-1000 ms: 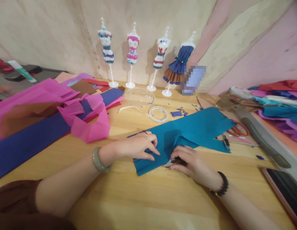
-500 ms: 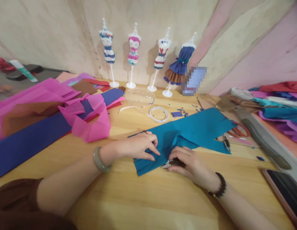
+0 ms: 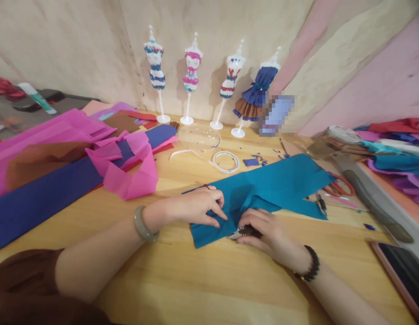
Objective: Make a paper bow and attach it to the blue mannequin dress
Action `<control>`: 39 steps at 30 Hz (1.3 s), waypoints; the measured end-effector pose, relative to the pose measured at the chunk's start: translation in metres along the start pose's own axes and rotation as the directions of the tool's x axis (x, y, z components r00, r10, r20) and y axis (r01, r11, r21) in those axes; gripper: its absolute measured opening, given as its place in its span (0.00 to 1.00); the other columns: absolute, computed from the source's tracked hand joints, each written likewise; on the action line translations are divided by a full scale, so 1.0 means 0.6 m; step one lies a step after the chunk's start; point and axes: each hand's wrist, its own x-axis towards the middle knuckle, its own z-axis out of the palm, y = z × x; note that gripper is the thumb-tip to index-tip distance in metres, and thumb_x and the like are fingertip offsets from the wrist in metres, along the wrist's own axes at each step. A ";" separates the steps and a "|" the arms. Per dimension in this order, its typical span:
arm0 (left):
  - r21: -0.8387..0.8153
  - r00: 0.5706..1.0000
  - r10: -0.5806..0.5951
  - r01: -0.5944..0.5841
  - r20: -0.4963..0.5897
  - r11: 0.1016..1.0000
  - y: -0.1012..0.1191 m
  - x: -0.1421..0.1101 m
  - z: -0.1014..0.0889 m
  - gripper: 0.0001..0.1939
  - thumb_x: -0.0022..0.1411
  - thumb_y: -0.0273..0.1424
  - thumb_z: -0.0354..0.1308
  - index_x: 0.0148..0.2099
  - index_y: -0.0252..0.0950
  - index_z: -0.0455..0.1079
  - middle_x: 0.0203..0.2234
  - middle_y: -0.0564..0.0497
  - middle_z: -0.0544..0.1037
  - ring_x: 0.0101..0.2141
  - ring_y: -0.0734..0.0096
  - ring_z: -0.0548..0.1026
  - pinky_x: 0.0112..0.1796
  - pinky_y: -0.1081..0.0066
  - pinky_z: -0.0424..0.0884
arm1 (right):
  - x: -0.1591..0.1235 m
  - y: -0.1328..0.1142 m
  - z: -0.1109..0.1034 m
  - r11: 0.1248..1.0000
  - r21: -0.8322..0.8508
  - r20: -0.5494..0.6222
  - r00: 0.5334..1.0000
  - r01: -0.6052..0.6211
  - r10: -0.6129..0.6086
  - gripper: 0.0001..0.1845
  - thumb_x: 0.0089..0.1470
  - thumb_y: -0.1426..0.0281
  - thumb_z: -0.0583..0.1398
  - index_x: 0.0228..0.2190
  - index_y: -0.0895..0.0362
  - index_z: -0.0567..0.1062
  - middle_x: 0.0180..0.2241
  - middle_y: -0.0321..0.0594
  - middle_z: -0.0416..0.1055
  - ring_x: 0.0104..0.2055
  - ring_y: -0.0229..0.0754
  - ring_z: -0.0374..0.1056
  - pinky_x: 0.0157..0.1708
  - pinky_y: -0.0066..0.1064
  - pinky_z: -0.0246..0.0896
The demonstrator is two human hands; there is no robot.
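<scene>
A teal sheet of crepe paper or cloth (image 3: 280, 178) lies across the table, its lower edge lifted in a fold by my right hand. My left hand (image 3: 204, 206) presses flat on its left part, fingers stretched out and holding nothing. My right hand (image 3: 263, 228) is closed round a small dark-handled cutting tool (image 3: 237, 234) with a pale pointed blade. The blade tip touches the sheet's lower edge, just right of my left fingers; most of the handle is hidden in my palm.
Behind stand several white mini mannequins (image 3: 192, 67). A roll of white tape (image 3: 226, 161) lies mid-table. Pink, brown and blue sheets (image 3: 53, 194) cover the left. Red-handled scissors (image 3: 343, 186), a pen (image 3: 321, 205) and a phone (image 3: 398, 271) are right. Another person's arm (image 3: 300, 45) reaches toward the dressed mannequin.
The view has shifted very slightly, so everything sits a little further right. Both hands stay in place on the teal sheet; its lifted fold by my right hand has flattened slightly.
</scene>
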 end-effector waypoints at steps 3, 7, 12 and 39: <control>0.005 1.000 0.002 -0.002 -0.004 1.000 0.000 0.000 -0.001 0.11 0.57 0.37 0.66 0.44 0.45 0.79 0.40 0.51 0.72 0.42 0.68 0.70 0.48 0.70 0.61 | 0.001 0.000 0.000 1.000 -0.008 -0.005 1.000 0.003 -0.003 0.17 0.61 0.55 0.56 0.33 0.56 0.71 0.30 0.40 0.73 0.31 0.39 0.67 0.32 0.31 0.58; 0.006 1.000 0.003 -0.003 0.000 1.000 -0.001 0.000 0.000 0.11 0.57 0.37 0.65 0.44 0.46 0.79 0.40 0.52 0.73 0.42 0.68 0.70 0.48 0.70 0.62 | 0.003 -0.003 -0.001 1.000 -0.019 -0.018 1.000 0.007 -0.007 0.18 0.62 0.55 0.55 0.33 0.56 0.71 0.30 0.40 0.73 0.31 0.40 0.67 0.32 0.32 0.58; 0.006 1.000 -0.008 0.008 0.011 1.000 0.001 0.001 -0.001 0.11 0.57 0.38 0.65 0.43 0.45 0.79 0.41 0.52 0.73 0.43 0.68 0.70 0.48 0.70 0.62 | 0.005 -0.006 0.003 0.999 -0.032 -0.029 0.999 0.031 -0.032 0.17 0.61 0.55 0.55 0.33 0.56 0.71 0.31 0.41 0.73 0.32 0.41 0.68 0.32 0.32 0.58; -0.009 1.000 -0.007 0.007 -0.011 1.000 0.003 0.001 -0.004 0.10 0.57 0.37 0.66 0.42 0.45 0.79 0.40 0.52 0.73 0.42 0.68 0.70 0.47 0.71 0.61 | 0.004 -0.007 0.008 0.997 -0.061 -0.009 0.999 0.036 -0.037 0.18 0.61 0.54 0.55 0.34 0.56 0.71 0.31 0.42 0.74 0.32 0.41 0.68 0.32 0.33 0.57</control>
